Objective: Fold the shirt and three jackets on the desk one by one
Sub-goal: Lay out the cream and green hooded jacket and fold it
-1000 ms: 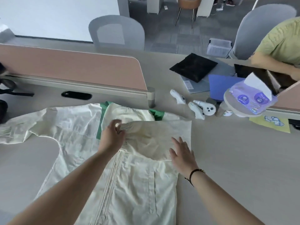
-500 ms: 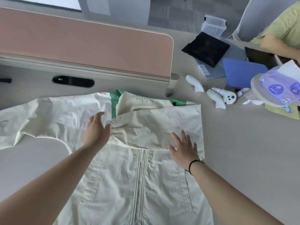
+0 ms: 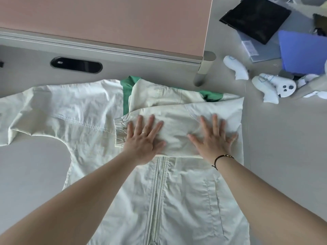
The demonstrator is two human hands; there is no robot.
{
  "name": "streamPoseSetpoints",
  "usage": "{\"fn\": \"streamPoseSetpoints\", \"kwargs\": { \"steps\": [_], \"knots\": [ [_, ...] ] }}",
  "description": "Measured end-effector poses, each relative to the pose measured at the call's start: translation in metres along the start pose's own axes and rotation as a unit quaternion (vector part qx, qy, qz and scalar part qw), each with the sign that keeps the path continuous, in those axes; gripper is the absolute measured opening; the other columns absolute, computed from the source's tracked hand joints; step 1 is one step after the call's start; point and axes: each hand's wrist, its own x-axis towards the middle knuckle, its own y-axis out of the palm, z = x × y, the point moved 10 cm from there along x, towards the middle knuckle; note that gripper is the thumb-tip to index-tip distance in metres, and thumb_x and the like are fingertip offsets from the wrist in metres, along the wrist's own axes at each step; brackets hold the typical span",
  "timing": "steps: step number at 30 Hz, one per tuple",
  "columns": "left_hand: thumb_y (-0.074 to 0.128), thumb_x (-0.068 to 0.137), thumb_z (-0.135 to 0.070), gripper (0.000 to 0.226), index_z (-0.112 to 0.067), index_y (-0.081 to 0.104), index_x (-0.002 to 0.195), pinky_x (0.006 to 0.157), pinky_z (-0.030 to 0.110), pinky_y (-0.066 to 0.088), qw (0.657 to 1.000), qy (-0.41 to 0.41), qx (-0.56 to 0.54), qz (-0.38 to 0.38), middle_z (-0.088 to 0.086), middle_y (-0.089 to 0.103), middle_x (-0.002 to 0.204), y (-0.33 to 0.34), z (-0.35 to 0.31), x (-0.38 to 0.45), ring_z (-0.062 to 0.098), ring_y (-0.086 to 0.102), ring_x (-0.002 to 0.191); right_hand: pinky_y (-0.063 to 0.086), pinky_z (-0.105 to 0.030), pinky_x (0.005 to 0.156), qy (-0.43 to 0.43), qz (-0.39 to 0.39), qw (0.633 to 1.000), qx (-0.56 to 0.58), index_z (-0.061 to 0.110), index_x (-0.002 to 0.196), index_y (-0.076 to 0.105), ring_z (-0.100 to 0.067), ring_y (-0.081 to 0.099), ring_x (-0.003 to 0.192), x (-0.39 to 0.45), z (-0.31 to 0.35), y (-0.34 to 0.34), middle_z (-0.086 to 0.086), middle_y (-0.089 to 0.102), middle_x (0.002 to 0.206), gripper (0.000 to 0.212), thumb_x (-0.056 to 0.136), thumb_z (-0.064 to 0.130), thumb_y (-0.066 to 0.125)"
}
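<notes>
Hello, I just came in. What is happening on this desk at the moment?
A person is folding a pale cream jacket that lies zipper-up on the desk. One sleeve is folded across the chest, and both hands press it flat with straight fingers: the left hand near the cuff, the right hand near the shoulder. The other sleeve lies spread out to the left, not yet folded. White controllers sit off to the right.

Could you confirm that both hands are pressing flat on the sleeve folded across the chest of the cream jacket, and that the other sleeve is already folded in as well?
Not quite. The head view shows the left hand and right hand flat on the folded sleeve of the jacket, but the other sleeve lies spread out on the desk.
</notes>
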Motion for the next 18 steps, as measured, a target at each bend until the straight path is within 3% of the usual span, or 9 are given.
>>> {"fn": "streamPoseSetpoints", "kwargs": {
  "steps": [6, 11, 14, 18],
  "knots": [
    [0.001, 0.079, -0.091, 0.090, -0.045, -0.031, 0.149, 0.117, 0.063, -0.016, 0.999, -0.015, 0.013, 0.038, -0.007, -0.040, 0.158, 0.002, -0.002, 0.001, 0.036, -0.037, 0.145, -0.001, -0.082, 0.107, 0.003, 0.004, 1.000, -0.012, 0.054, 0.147, -0.028, -0.030, -0.024, 0.151, -0.001, -0.004, 0.006, 0.007, -0.040, 0.158, 0.087, 0.077, 0.096, 0.004],
    [0.035, 0.088, -0.083, 0.096, -0.044, -0.023, 0.154, 0.119, 0.062, -0.012, 0.993, -0.008, 0.002, 0.119, -0.006, -0.034, 0.161, -0.011, -0.002, -0.012, 0.030, -0.031, 0.148, 0.000, -0.079, 0.109, 0.016, 0.081, 0.996, -0.030, 0.054, 0.139, -0.040, -0.030, -0.032, 0.148, 0.001, -0.006, 0.005, 0.003, -0.050, 0.152, 0.088, 0.075, 0.096, 0.002],
    [0.047, 0.096, -0.061, 0.082, -0.042, -0.003, 0.159, 0.124, 0.054, -0.002, 0.996, -0.020, -0.034, 0.079, -0.005, -0.016, 0.167, -0.032, 0.021, -0.046, 0.023, -0.015, 0.155, 0.001, -0.075, 0.114, 0.034, 0.115, 0.992, -0.026, 0.049, 0.144, -0.036, -0.033, -0.027, 0.150, -0.004, 0.001, 0.002, -0.004, -0.045, 0.155, 0.088, 0.082, 0.090, 0.010],
    [0.050, 0.098, -0.054, 0.078, -0.043, 0.002, 0.158, 0.125, 0.048, 0.010, 0.991, -0.100, -0.092, 0.013, -0.006, -0.007, 0.169, -0.049, 0.094, -0.103, 0.022, -0.003, 0.156, 0.003, -0.065, 0.120, 0.029, 0.133, 0.991, -0.016, 0.041, 0.153, -0.026, -0.037, -0.013, 0.153, -0.018, 0.043, -0.008, -0.005, -0.037, 0.160, 0.083, 0.094, 0.076, 0.020]
  ]
}}
